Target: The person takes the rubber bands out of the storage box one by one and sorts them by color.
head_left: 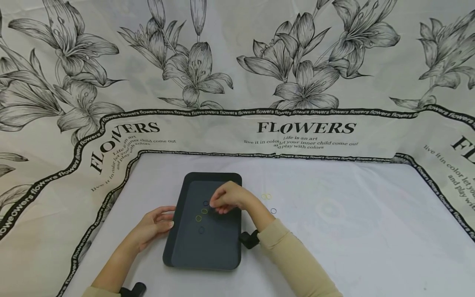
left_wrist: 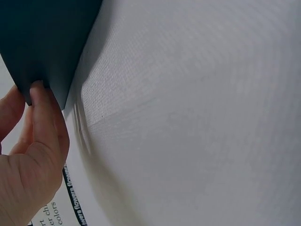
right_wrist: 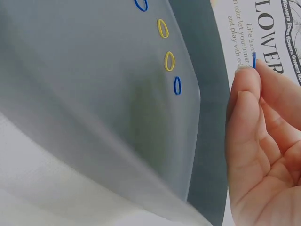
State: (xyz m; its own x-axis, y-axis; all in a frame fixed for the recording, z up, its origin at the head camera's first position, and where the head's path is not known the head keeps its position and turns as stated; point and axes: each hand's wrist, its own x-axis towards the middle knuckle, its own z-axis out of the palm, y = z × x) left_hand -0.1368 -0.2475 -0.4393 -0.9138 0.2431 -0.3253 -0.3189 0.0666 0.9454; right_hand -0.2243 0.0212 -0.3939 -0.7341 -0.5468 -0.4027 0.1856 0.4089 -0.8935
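Note:
A dark grey rectangular tray (head_left: 219,251) lies on the white table. My left hand (head_left: 154,227) grips its left side, with thumb and fingers on the tray wall (left_wrist: 51,52) in the left wrist view. Over the tray's upper part is my right hand (head_left: 228,198), pinching a small blue rubber band (right_wrist: 254,60) between thumb and forefinger. Inside the tray, a row holds a blue band (right_wrist: 177,85), a yellow band (right_wrist: 169,61), another yellow band (right_wrist: 162,28) and a second blue band (right_wrist: 140,4).
Right of the tray on the white cloth (head_left: 334,247) lie two yellow bands (head_left: 266,196) side by side and a dark blue band (head_left: 273,211). A flower-printed cloth (head_left: 208,78) with black lettered borders rises behind the table.

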